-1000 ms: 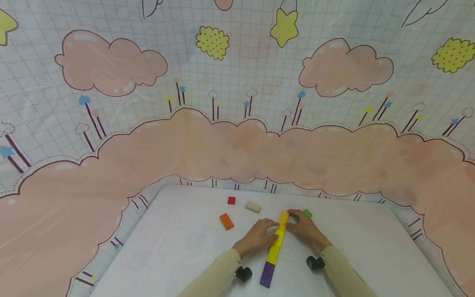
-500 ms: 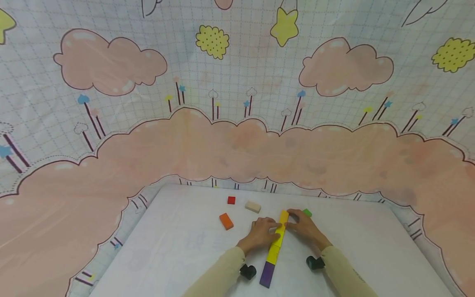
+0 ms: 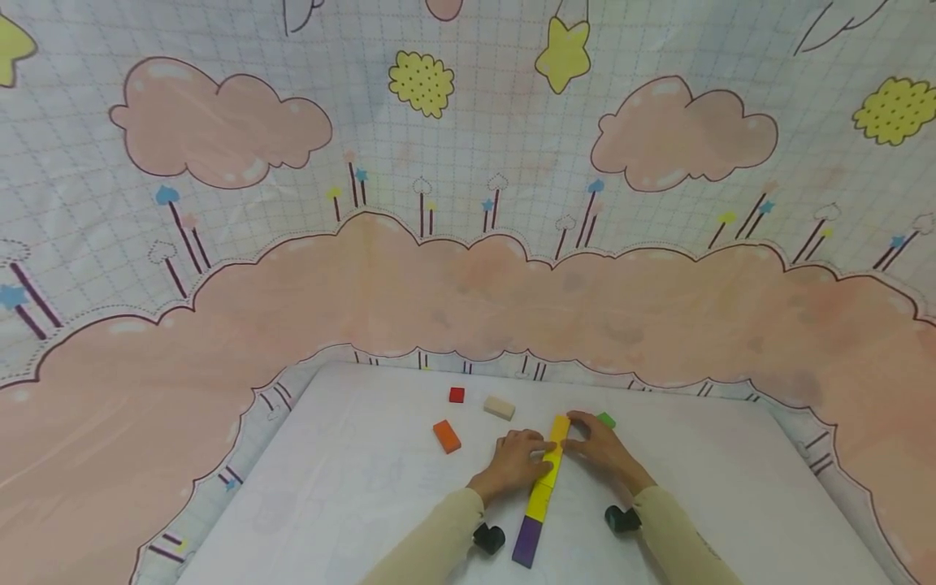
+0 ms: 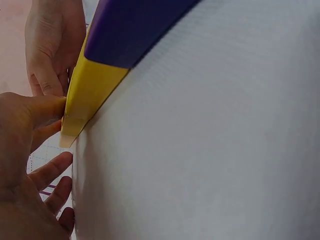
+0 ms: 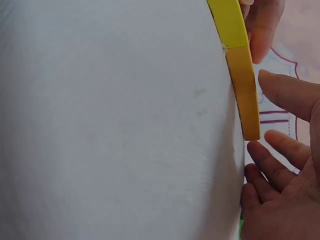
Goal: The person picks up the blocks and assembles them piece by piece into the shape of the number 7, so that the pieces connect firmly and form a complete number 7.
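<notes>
A straight row of blocks lies on the white table, with a purple block [image 3: 526, 542] at the near end, yellow blocks [image 3: 539, 501] in the middle and an orange-yellow block [image 3: 560, 427] at the far end. On the row's left side, my left hand [image 3: 510, 461] touches the yellow part with its thumb and forefinger. Across from it my right hand [image 3: 601, 447] has its thumb beside the orange-yellow block and its forefinger near that block's far end. In the right wrist view its lower fingers [image 5: 270, 170] are spread, holding nothing.
Left of the row lie an orange block [image 3: 447, 436], a small red block [image 3: 457, 395] and a cream block [image 3: 500, 407]. A green block [image 3: 606, 419] sits partly hidden behind my right hand. Patterned cloth [image 3: 468, 301] rises behind the table.
My left hand and forearm have shifted slightly to the right along the table. The right hand and the row of blocks look unmoved.
</notes>
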`<action>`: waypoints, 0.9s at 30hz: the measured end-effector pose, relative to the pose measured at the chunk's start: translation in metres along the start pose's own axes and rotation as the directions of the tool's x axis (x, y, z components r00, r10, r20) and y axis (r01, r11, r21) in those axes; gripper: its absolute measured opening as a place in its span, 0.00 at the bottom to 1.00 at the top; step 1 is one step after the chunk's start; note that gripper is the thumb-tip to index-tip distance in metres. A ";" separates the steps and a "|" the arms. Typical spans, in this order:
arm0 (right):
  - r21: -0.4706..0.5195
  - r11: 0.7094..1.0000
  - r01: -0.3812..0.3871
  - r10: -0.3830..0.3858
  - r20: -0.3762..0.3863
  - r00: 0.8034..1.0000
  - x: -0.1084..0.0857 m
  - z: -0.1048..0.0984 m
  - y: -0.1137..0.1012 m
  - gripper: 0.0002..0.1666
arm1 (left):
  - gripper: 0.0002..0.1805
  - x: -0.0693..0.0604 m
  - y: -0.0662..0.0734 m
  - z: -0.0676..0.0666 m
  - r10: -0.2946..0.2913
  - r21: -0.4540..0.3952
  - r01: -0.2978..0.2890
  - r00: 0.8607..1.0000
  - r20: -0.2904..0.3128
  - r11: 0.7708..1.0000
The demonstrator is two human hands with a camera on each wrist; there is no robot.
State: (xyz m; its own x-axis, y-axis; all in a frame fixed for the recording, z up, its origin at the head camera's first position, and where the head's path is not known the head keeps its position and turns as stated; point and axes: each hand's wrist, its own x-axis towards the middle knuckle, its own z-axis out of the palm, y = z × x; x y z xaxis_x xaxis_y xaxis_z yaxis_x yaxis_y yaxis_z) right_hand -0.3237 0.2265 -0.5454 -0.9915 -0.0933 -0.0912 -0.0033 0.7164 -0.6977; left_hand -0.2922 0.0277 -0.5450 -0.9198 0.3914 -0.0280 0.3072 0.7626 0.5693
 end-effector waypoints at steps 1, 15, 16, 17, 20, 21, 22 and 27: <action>0.005 1.000 -0.001 0.001 0.000 1.000 -0.001 -0.001 0.000 0.36 | 0.21 0.000 0.000 0.000 0.002 -0.001 -0.002 1.000 -0.001 1.000; 0.052 0.996 0.068 -0.063 -0.095 0.993 -0.012 -0.028 -0.012 0.27 | 0.21 -0.003 0.000 0.000 0.020 -0.004 -0.020 1.000 -0.015 1.000; 0.046 0.996 0.072 -0.067 -0.103 0.992 -0.012 -0.030 -0.012 0.27 | 0.21 -0.003 -0.001 0.000 0.019 -0.005 -0.019 1.000 -0.016 1.000; 0.040 0.996 0.075 -0.070 -0.109 0.992 -0.012 -0.032 -0.013 0.27 | 0.21 -0.003 -0.001 0.000 0.019 -0.007 -0.019 1.000 -0.018 1.000; 0.032 0.996 0.087 -0.082 -0.119 0.990 -0.012 -0.038 -0.010 0.27 | 0.21 -0.003 -0.001 0.001 0.015 -0.010 -0.015 1.000 -0.021 1.000; 0.032 0.996 0.088 -0.083 -0.121 0.989 -0.011 -0.039 -0.009 0.27 | 0.21 -0.003 -0.001 0.001 0.014 -0.012 -0.014 1.000 -0.021 1.000; 0.033 0.995 0.093 -0.089 -0.124 0.988 -0.010 -0.041 -0.007 0.27 | 0.21 -0.003 -0.001 0.001 0.013 -0.011 -0.014 1.000 -0.021 1.000; 0.029 0.993 0.114 -0.109 -0.135 0.985 -0.007 -0.047 0.001 0.27 | 0.21 -0.004 -0.001 0.001 0.016 -0.005 -0.016 1.000 -0.023 1.000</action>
State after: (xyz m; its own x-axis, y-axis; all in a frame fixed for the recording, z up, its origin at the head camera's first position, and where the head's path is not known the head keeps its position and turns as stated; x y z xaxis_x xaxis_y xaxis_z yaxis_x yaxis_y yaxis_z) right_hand -0.3227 0.2602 -0.5123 -0.9937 -0.0766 0.0822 -0.1124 0.6810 -0.7236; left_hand -0.2888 0.0263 -0.5464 -0.9201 0.3917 0.0005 0.3211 0.7535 0.5737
